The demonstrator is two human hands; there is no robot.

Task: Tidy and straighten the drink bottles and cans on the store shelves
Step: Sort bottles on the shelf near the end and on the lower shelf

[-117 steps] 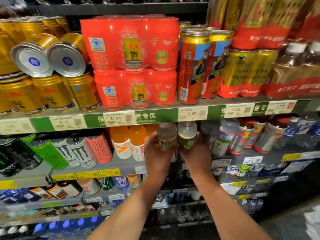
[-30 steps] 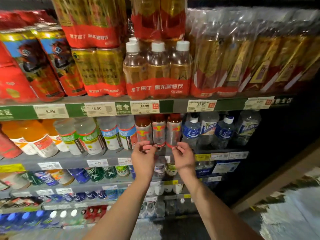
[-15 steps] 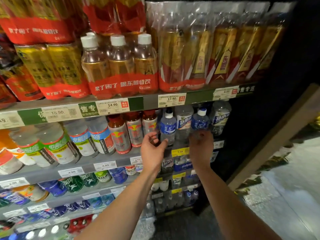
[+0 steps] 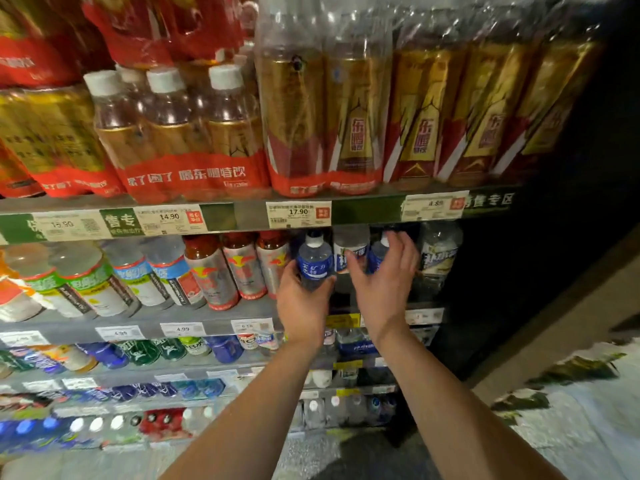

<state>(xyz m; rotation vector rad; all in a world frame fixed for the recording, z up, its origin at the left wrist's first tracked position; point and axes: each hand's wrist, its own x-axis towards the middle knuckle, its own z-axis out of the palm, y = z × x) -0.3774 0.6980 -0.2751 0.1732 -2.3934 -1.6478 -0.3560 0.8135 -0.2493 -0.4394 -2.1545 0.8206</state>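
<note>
The left hand (image 4: 302,303) is gripping a clear water bottle (image 4: 314,258) with a dark blue label and white cap, standing upright, cap up, at the shelf's (image 4: 166,315) front edge. The right hand (image 4: 384,282) is hovering just beside, fingers spread.

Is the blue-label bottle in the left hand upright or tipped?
Upright: the blue-label bottle stands white cap up, gripped low by the left hand.

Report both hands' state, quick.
Left hand: grips the clear white-capped bottle with the dark blue label.
Right hand: open, fingers spread, holding nothing.
</note>
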